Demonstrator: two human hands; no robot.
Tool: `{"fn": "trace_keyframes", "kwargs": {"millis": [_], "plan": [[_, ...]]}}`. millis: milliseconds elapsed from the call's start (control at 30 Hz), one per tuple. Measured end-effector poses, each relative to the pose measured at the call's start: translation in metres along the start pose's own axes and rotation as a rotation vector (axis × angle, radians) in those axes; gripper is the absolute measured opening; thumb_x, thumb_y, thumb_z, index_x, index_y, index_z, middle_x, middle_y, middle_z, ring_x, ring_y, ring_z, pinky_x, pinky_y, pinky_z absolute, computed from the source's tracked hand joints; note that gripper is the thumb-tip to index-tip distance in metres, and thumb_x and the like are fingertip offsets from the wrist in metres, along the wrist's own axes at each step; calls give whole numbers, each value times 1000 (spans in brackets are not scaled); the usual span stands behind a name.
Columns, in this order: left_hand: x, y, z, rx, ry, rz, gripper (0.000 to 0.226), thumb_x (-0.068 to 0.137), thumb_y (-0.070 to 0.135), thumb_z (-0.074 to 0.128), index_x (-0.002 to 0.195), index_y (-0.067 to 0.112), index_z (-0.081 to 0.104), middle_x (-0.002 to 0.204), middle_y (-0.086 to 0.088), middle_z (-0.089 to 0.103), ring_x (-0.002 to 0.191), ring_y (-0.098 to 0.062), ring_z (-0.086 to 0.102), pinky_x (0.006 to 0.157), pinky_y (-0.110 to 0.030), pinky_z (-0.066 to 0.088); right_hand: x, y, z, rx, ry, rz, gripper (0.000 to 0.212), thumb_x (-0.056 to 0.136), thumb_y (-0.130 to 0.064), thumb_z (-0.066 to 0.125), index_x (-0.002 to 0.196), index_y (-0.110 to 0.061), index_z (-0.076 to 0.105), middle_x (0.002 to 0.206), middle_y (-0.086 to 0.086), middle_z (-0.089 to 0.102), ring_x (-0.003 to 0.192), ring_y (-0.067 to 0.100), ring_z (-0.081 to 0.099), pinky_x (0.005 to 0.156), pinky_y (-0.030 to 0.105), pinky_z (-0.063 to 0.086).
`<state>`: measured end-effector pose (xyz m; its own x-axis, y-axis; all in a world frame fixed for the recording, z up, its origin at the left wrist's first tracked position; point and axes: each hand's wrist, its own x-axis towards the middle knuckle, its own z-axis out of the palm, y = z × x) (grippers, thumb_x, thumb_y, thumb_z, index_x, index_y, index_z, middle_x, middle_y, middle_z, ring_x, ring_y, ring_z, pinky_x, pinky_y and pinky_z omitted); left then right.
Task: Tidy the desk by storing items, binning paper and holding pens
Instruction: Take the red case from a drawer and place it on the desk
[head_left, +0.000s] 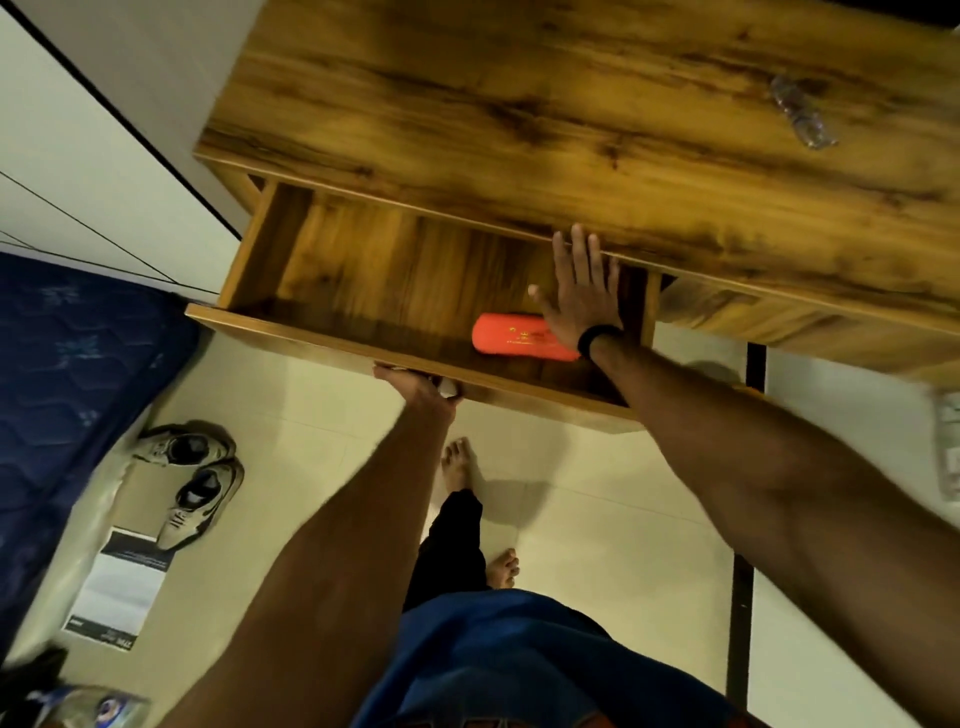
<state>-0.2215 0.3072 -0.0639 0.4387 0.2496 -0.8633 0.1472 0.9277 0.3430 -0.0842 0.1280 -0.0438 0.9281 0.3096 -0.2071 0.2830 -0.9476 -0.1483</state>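
From the head camera, the person is standing at a wooden desk (571, 104) and looking down into its drawer (395, 270), which is standing pulled out. The right arm is reaching forward across the drawer's right end, and the right hand (579, 291) is lying flat with fingers straight and spread, fingertips touching the desk's front edge. An orange case (511, 340) is lying in the drawer near its front wall, just beside and partly under the wrist, which is wearing a black band (597, 340). The left arm is stretching to the drawer front, and the left hand (415, 387) is curling under its lower edge and gripping it. A clear bottle (800, 111) is lying on the desk. Shoes (195, 478) are sitting on the floor.
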Motion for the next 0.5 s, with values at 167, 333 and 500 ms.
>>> {"fn": "trace_keyframes", "kwargs": {"millis": [167,333,500], "plan": [[-23,16,3,179,222,395,79,94,67,33,149,11,27,148,-19,41,129,-39,46,101,-45,44,-80,-12,35,217,25,106,76,97,-60,25,154,-23,-7,162,8,-10,150,30,-5,118,60,10],[-42,0,7,1091,499,841,100,89,49,59,155,6,-2,160,-25,1,148,-39,8,121,-48,16,-123,-6,39,190,99,45,73,97,-60,23,155,-19,3,163,8,2,150,29,5,117,55,2],[-42,-24,23,1845,84,1066,103,82,40,68,156,11,3,163,-16,2,150,-33,0,122,-49,10,-142,1,51,169,125,125,77,95,-63,24,154,-14,17,161,11,15,148,31,16,117,55,6]]}}
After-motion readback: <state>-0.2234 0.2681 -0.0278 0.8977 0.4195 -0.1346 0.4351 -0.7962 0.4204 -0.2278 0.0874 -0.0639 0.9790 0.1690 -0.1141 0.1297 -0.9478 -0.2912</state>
